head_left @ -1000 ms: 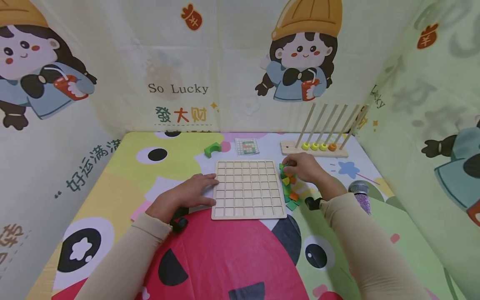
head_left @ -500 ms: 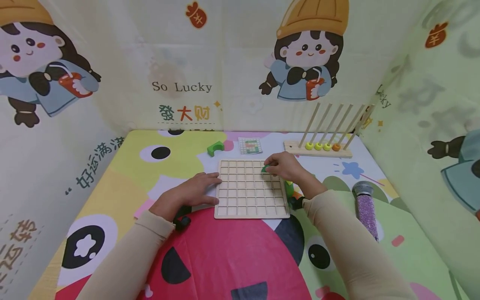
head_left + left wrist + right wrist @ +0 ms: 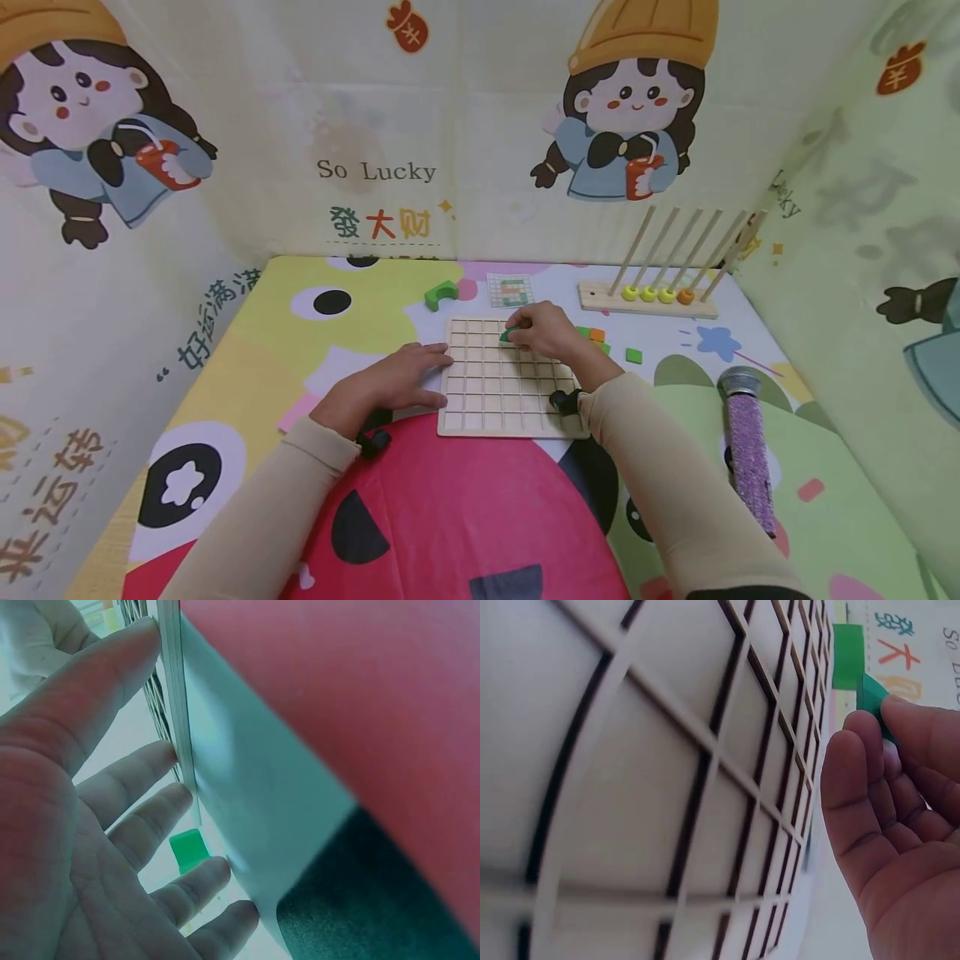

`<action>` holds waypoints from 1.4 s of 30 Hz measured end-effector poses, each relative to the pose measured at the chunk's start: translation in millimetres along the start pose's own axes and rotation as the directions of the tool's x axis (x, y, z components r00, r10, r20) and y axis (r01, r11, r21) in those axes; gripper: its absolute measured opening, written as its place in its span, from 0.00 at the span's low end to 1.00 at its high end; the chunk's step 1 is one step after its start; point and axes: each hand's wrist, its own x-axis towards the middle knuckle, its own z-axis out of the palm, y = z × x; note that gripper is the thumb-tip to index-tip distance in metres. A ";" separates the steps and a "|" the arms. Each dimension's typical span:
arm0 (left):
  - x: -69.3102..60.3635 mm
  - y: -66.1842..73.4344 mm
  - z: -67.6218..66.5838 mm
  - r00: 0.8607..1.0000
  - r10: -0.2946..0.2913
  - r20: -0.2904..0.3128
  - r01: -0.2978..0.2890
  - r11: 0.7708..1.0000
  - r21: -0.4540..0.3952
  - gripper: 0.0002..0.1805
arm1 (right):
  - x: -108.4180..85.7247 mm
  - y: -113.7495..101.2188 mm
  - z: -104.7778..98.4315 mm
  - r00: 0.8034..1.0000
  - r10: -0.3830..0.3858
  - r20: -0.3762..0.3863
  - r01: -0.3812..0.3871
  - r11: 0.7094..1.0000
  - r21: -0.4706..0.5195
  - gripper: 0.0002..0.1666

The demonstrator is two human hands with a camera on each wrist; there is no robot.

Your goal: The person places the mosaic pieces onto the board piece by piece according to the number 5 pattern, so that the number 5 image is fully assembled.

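Note:
A wooden grid board [image 3: 491,392] with square cells lies flat on the table. Over its upper part my right hand [image 3: 546,331] pinches a small green triangular block [image 3: 871,701] between thumb and fingers; the block also shows in the head view. My left hand [image 3: 397,379] rests at the board's left edge, its fingers spread and nearly straight, and in the left wrist view the thumb and some fingertips touch the board's side [image 3: 174,697]. Right of the board lie several small blocks, among them an orange block [image 3: 597,335] and a green square block [image 3: 633,356]; my right hand and forearm cover part of them.
A green arch block [image 3: 441,295] and a small printed grid card [image 3: 510,291] lie behind the board. At the back right stands a wooden rack [image 3: 648,302] with upright pegs and beads. A purple glittery microphone [image 3: 750,450] lies to the right.
My right hand has come left from the pile of blocks to above the board, carrying the green triangular block. The left hand stays at the board's edge. The head view has shifted slightly.

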 end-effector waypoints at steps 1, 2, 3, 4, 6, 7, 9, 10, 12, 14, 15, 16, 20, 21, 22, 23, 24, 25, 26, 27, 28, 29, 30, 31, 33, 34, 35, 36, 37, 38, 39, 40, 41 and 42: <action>0.4 0.2 0.0 1.000 0.004 -0.001 -0.004 1.000 0.000 0.41 | 2.0 -0.3 1.8 1.000 0.005 0.000 -0.005 1.000 0.001 0.08; 0.9 0.3 0.0 1.000 0.007 -0.002 -0.007 1.000 0.000 0.41 | 4.3 -0.2 3.7 1.000 0.006 0.000 -0.006 1.000 -0.003 0.08; 1.4 0.3 0.1 1.000 0.004 0.001 -0.004 1.000 -0.006 0.41 | 6.2 -0.5 5.6 1.000 0.013 0.004 -0.013 1.000 0.004 0.07; 1.7 0.5 0.0 1.000 0.000 0.002 0.001 1.000 -0.012 0.41 | 8.1 -1.0 7.6 1.000 0.018 0.007 -0.018 1.000 0.003 0.07; 1.9 0.5 0.1 1.000 -0.007 0.004 0.007 1.000 -0.018 0.41 | 12.0 -2.3 11.7 1.000 0.025 0.017 -0.025 1.000 -0.005 0.08; 1.8 0.5 0.1 1.000 -0.011 0.004 0.011 1.000 -0.020 0.41 | 13.4 -3.3 13.5 0.999 0.028 0.020 -0.028 0.999 -0.015 0.08; 1.3 0.4 0.1 1.000 -0.018 0.004 0.018 1.000 -0.021 0.42 | 16.3 -5.3 16.9 0.999 0.029 0.023 -0.028 0.999 -0.039 0.08; 1.0 0.4 0.0 1.000 -0.020 0.003 0.020 1.000 -0.020 0.42 | 17.7 -6.2 18.4 0.999 0.024 0.021 -0.023 0.998 -0.060 0.08; 0.4 -0.1 0.2 1.000 -0.020 0.000 0.020 1.000 -0.017 0.42 | 20.2 -8.0 20.8 1.000 0.017 0.015 -0.015 0.995 -0.098 0.09; 0.3 0.4 0.4 1.000 -0.017 -0.003 0.017 1.000 -0.016 0.42 | 21.9 -8.7 22.1 1.000 -0.001 0.005 0.001 0.989 -0.151 0.09; 0.1 0.5 0.6 1.000 -0.015 -0.004 0.015 1.000 -0.016 0.42 | 22.5 -9.0 22.8 1.000 -0.006 0.002 0.007 0.985 -0.173 0.10; -0.1 0.6 0.8 1.000 -0.014 -0.004 0.014 1.000 -0.015 0.42 | 23.1 -9.4 23.4 1.000 -0.011 0.001 0.011 0.981 -0.193 0.10; -0.7 0.8 0.7 1.000 -0.010 -0.007 0.010 1.000 -0.001 0.42 | 25.1 -12.3 25.2 1.000 -0.001 -0.004 0.000 0.972 -0.234 0.11; -0.9 0.8 0.6 1.000 -0.010 -0.008 0.010 1.000 0.002 0.43 | 25.3 -13.5 25.6 1.000 0.006 -0.004 -0.007 0.971 -0.237 0.11; -0.9 0.8 0.5 1.000 -0.010 -0.009 0.010 1.000 0.003 0.43 | 25.8 -14.3 25.9 1.000 0.011 -0.005 -0.012 0.970 -0.242 0.11; -0.7 0.9 0.4 1.000 -0.008 -0.010 0.008 1.000 0.006 0.43 | 26.3 -15.0 26.3 1.000 0.015 -0.006 -0.016 0.969 -0.246 0.11; -0.5 1.0 0.3 1.000 -0.006 -0.011 0.006 1.000 0.005 0.43 | 26.9 -15.3 27.0 1.000 0.014 -0.005 -0.015 0.966 -0.256 0.12; -0.3 1.1 0.2 1.000 -0.005 -0.011 0.005 1.000 0.000 0.43 | 27.3 -15.6 27.5 1.000 0.015 -0.005 -0.016 0.965 -0.263 0.12; -0.1 1.2 0.3 1.000 -0.003 -0.010 0.003 1.000 0.000 0.43 | 27.9 -15.4 28.2 1.000 0.012 -0.006 -0.013 0.962 -0.273 0.12; 0.1 1.4 0.5 1.000 -0.002 -0.010 0.002 1.000 -0.001 0.42 | 28.4 -15.0 29.0 1.000 0.009 -0.006 -0.010 0.960 -0.281 0.12; 0.2 1.6 0.6 1.000 -0.001 -0.010 0.001 1.000 -0.003 0.42 | 28.5 -14.8 29.7 1.000 0.004 -0.008 -0.006 0.957 -0.291 0.11; 0.4 1.7 0.8 1.000 0.000 -0.010 0.000 1.000 -0.003 0.42 | 28.6 -14.4 30.4 1.000 -0.003 -0.010 0.000 0.952 -0.305 0.11; 0.6 1.8 1.1 1.000 0.000 -0.009 0.000 1.000 -0.005 0.42 | 28.5 -14.2 31.1 1.000 -0.010 -0.012 0.006 0.948 -0.317 0.11; 0.8 1.8 1.4 1.000 0.001 -0.009 -0.001 1.000 -0.005 0.42 | 28.2 -13.9 31.7 1.000 -0.017 -0.014 0.011 0.944 -0.330 0.10; 1.2 1.9 1.7 1.000 0.000 -0.009 0.000 1.000 -0.002 0.42 | 27.5 -14.3 32.7 0.999 -0.029 -0.017 0.021 0.934 -0.357 0.10; 1.3 1.8 1.8 1.000 0.004 -0.010 -0.004 1.000 0.002 0.42 | 27.2 -14.6 33.1 0.999 -0.033 -0.018 0.024 0.930 -0.368 0.09; 1.6 1.5 1.9 1.000 0.008 -0.012 -0.008 1.000 0.007 0.42 | 26.7 -14.9 33.3 0.999 -0.032 -0.020 0.023 0.927 -0.374 0.09; 1.8 1.2 2.0 1.000 0.013 -0.013 -0.012 1.000 0.011 0.42 | 26.1 -15.4 33.3 0.999 -0.029 -0.020 0.020 0.927 -0.374 0.09; 2.0 0.9 2.0 1.000 0.014 -0.013 -0.014 1.000 0.012 0.41 | 25.6 -15.6 33.0 0.999 -0.029 -0.021 0.019 0.926 -0.376 0.10; 2.1 0.6 2.0 1.000 0.016 -0.014 -0.016 1.000 0.014 0.42 | 25.0 -15.7 32.6 0.999 -0.032 -0.022 0.022 0.925 -0.379 0.10; 2.1 -0.1 2.2 1.000 0.019 -0.015 -0.019 1.000 0.018 0.42 | 24.2 -15.4 31.9 0.999 -0.037 -0.023 0.026 0.925 -0.380 0.10; 2.0 -0.9 2.2 1.000 0.020 -0.015 -0.019 1.000 0.018 0.42 | 23.3 -14.6 31.1 0.999 -0.040 -0.023 0.028 0.929 -0.368 0.11; 1.7 -1.5 2.3 1.000 0.015 -0.014 -0.015 1.000 0.016 0.42 | 22.1 -13.6 30.1 0.999 -0.042 -0.022 0.031 0.935 -0.353 0.11; 1.5 -2.1 2.3 1.000 0.010 -0.012 -0.009 1.000 0.014 0.42 | 21.1 -11.8 29.0 0.999 -0.043 -0.021 0.034 0.942 -0.335 0.12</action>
